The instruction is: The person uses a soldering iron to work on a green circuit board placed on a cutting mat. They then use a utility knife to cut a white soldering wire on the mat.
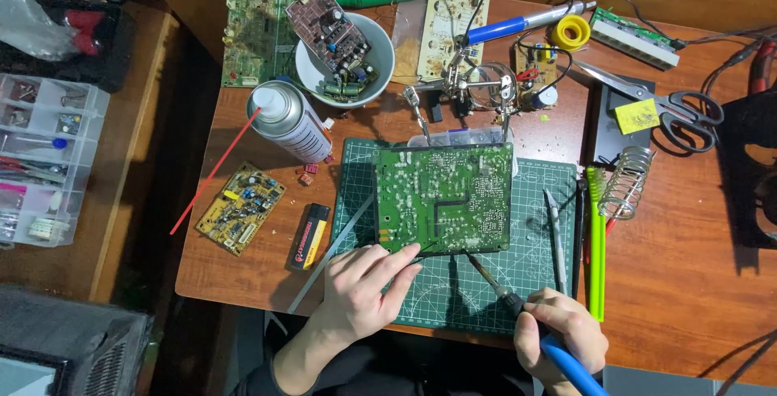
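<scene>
Soldering iron tip at the near edge of the green board, work on it under way

The right hand (pixel 560 333) was closed around the blue-handled soldering iron (pixel 518 307), its tip touching the near edge of the large green circuit board (pixel 443 198), which lay solder side up on the green cutting mat (pixel 534 274) at the middle of the table's near edge. The left hand (pixel 362 291) rested on the mat, fingers drawn together on what looked like a thin wire at the board's near-left corner. How many joints were finished could not be told. A white bowl (pixel 307 72) of boards and loose parts stood near the far edge, and a yellow board (pixel 241 208) lay towards the left edge.
</scene>
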